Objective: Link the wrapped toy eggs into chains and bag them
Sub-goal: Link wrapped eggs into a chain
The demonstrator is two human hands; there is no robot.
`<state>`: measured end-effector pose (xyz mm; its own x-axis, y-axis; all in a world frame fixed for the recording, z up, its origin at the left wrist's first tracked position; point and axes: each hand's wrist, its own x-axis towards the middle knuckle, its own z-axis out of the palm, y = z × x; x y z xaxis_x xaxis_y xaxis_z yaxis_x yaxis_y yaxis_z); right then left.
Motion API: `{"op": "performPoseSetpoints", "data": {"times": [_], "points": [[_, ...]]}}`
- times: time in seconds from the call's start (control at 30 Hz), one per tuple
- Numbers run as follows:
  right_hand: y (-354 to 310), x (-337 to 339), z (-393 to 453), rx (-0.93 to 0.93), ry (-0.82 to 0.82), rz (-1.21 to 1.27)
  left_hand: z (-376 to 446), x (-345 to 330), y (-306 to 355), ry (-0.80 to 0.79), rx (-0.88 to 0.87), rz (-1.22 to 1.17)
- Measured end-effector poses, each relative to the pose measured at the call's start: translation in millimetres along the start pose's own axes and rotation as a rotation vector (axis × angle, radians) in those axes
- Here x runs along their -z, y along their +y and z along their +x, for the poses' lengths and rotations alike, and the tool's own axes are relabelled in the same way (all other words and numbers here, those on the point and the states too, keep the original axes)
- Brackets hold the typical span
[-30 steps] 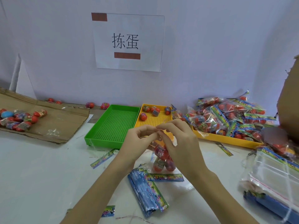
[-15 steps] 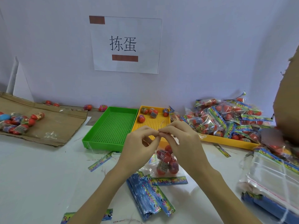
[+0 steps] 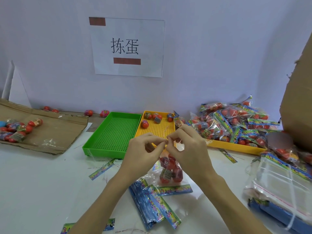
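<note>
White table and a pale wall with a paper sign frame the work: the left hand and right hand meet fingertip to fingertip above a cluster of wrapped toy eggs, seemingly pinching a thin string from which the eggs hang over a clear bag. Behind sit a green tray and a yellow tray; bagged eggs pile up at right.

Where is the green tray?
In the head view, the green tray sits left of centre by the wall, touching the small yellow tray, just beyond the left hand.
</note>
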<state>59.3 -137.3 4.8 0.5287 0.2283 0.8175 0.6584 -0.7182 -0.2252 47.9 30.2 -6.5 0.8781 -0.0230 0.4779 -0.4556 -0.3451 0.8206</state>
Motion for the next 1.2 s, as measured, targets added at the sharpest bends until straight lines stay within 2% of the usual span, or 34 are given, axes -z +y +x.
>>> {"op": "performPoseSetpoints", "data": {"times": [0.23, 0.37, 0.6, 0.73, 1.1, 1.2], "points": [[62.3, 27.8, 8.8, -0.374, 0.154, -0.06, 7.7, 17.6, -5.5, 0.103, 0.24, -0.18], [94.7, 40.3, 0.1, -0.555, 0.117, -0.132, 9.3, 19.3, -7.1, 0.146, 0.295, -0.29], [71.8, 21.5, -2.9, -0.493, -0.258, -0.022, 8.6, 21.4, -8.3, 0.098, 0.338, -0.37], [53.2, 10.1, -3.9, -0.435, -0.284, 0.019, 8.1, 22.3, -8.7, 0.099, 0.359, -0.396], [52.0, 17.0, 3.9, -0.369, -0.539, -0.063, 9.8, 22.1, -11.4, 0.08, 0.338, -0.379], [51.5, 16.8, 3.7, -0.391, -0.536, 0.026, 9.7, 22.2, -11.1, 0.078, 0.337, -0.377]]}}
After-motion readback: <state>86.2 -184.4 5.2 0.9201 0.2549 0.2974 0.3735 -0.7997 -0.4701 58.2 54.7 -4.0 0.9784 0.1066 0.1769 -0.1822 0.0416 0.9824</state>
